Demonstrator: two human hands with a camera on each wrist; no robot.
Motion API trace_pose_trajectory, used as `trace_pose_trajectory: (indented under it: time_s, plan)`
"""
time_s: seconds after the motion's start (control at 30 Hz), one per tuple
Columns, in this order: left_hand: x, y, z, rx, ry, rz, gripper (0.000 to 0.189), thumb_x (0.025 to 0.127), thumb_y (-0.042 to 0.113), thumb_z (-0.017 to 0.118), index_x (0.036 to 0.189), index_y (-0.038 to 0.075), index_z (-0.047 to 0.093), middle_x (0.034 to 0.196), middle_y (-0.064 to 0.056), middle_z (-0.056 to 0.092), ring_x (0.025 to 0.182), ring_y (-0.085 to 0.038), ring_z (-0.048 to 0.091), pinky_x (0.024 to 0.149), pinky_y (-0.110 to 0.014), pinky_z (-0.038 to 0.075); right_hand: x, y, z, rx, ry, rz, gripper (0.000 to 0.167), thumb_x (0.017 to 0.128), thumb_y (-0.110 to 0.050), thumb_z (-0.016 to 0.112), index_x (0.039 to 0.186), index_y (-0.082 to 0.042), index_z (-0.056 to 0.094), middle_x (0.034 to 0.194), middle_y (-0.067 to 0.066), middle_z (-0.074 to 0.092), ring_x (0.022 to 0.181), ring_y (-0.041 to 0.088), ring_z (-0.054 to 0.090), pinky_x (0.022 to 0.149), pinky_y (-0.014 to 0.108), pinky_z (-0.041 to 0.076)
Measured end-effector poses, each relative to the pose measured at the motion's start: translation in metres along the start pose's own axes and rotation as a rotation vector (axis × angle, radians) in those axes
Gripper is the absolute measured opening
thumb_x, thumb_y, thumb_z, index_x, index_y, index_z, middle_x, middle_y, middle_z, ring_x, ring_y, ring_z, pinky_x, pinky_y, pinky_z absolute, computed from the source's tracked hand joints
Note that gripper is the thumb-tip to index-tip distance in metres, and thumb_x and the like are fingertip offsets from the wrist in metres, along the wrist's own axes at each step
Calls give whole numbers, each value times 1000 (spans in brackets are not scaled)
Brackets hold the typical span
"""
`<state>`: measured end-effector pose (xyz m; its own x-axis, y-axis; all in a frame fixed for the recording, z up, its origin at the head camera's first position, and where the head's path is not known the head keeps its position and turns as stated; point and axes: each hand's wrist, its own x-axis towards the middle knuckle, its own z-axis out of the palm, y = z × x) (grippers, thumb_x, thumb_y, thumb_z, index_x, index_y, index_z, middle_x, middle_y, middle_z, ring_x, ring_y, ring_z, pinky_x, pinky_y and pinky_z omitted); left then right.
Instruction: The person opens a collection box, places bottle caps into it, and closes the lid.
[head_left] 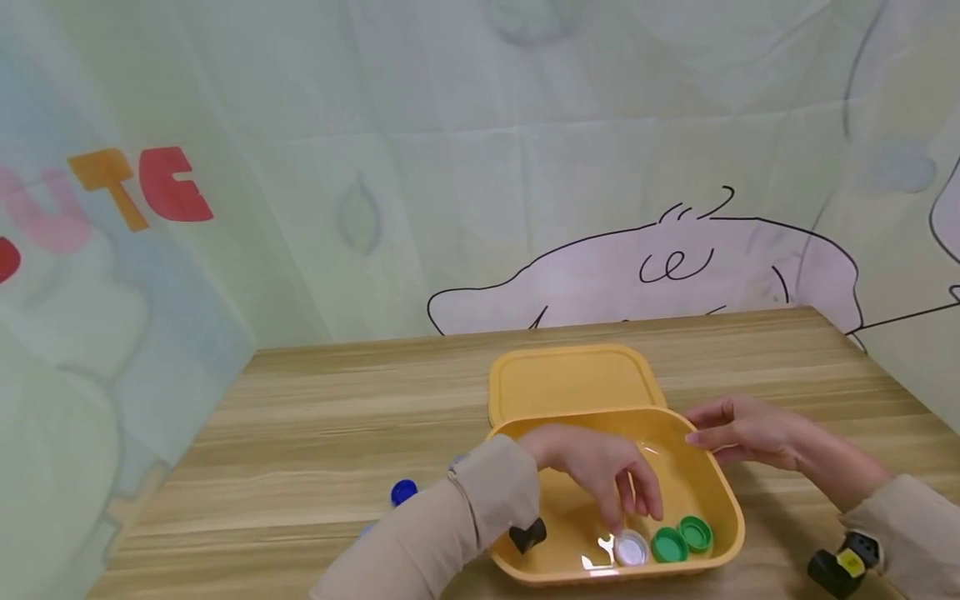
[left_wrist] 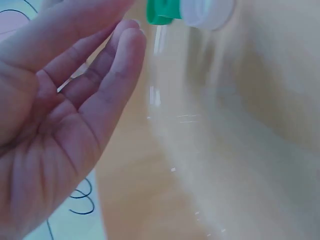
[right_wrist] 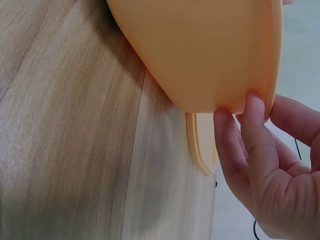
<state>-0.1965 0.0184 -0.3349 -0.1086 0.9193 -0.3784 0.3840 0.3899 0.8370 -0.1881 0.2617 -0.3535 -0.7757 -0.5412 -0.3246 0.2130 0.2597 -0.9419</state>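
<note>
A yellow plastic box (head_left: 686,479) stands on the wooden table with its top uncovered. My left hand (head_left: 600,471) reaches down inside it, fingers loosely bent and holding nothing. Just below those fingertips lies a white bottle cap (head_left: 632,548), with two green bottle caps (head_left: 670,545) beside it along the near wall. In the left wrist view, a gap shows between that hand and the white cap (left_wrist: 207,12). At the box's far right corner my right hand (head_left: 750,433) pinches the rim, thumb on the inner side and fingers (right_wrist: 257,135) against the outer wall.
The yellow lid (head_left: 573,379) lies flat behind the box. Left of the box sits a dark blue bottle cap (head_left: 403,492); lighter blue pieces near it are mostly hidden by my left sleeve (head_left: 442,517). A printed cloth (head_left: 360,208) hangs behind the table.
</note>
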Motion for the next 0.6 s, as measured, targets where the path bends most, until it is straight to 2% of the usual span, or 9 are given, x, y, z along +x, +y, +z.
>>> trace_pose_trajectory:
  time_s: [0.17,0.3,0.47,0.6]
  plan:
    - [-13,7,-4,58,25,25,37,72,-11,73,107,-6,62,107,-18,63,81,-10,57,78,-16,47,-2,2,-1,11,-12,-2,50,89,-10,61,126,18,43,110,11,64,93,21,63,82,37,52]
    - [-27,8,-6,100,63,16,36,72,-8,74,106,-4,63,105,-15,64,82,-9,58,79,-16,47,-2,3,0,11,-10,4,51,89,-10,62,127,17,42,110,11,64,93,21,63,82,37,52]
    - [-50,6,-7,92,115,23,34,73,-6,73,105,-2,64,103,-14,65,85,-10,59,81,-19,48,0,2,0,6,-14,6,51,90,-10,61,128,18,41,111,12,63,93,21,64,81,37,52]
    - [-67,3,-6,46,169,20,32,73,-6,73,104,-2,64,103,-16,64,84,-8,59,81,-21,49,0,1,-1,16,-22,3,50,90,-9,60,128,17,41,111,10,64,93,20,63,81,36,52]
